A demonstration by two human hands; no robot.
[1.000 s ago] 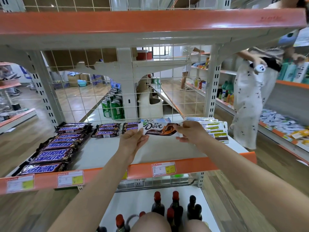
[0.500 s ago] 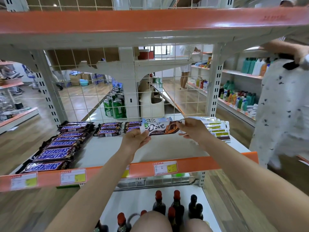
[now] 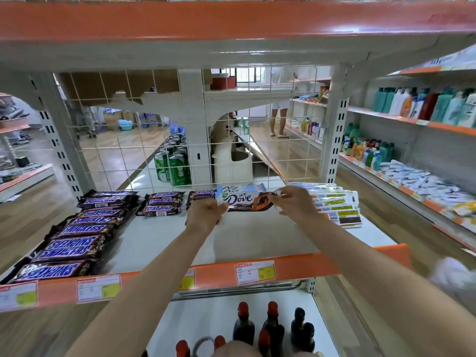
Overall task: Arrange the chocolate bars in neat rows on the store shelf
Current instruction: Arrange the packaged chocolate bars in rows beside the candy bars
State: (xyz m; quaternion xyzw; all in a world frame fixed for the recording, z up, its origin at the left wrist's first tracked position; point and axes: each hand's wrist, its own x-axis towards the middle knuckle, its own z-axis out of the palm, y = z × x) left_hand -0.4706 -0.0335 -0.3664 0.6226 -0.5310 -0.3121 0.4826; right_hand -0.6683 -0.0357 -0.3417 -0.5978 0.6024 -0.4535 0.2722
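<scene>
A Dove chocolate bar (image 3: 246, 201) in a white and brown wrapper is held flat near the back of the white shelf (image 3: 159, 235). My left hand (image 3: 206, 212) pinches its left end and my right hand (image 3: 296, 203) pinches its right end. Behind it lies a small stack of Dove bars (image 3: 242, 188) against the wire grid. Snickers bars (image 3: 69, 230) lie in a row down the shelf's left side, with two shorter Snickers stacks (image 3: 161, 203) at the back. White and yellow wrapped bars (image 3: 334, 204) are stacked at the back right.
A wire grid (image 3: 123, 150) closes the shelf's back, with green cans (image 3: 172, 166) behind it. The upper shelf's orange edge (image 3: 231, 19) hangs overhead. Dark bottles with red caps (image 3: 268, 328) stand on the shelf below. Price tags (image 3: 253, 273) line the front rail. A person (image 3: 279, 99) stands in the far aisle.
Both hands have carried the Dove bar farther back toward the stack by the grid. The person in the white patterned dress at the right has left the view.
</scene>
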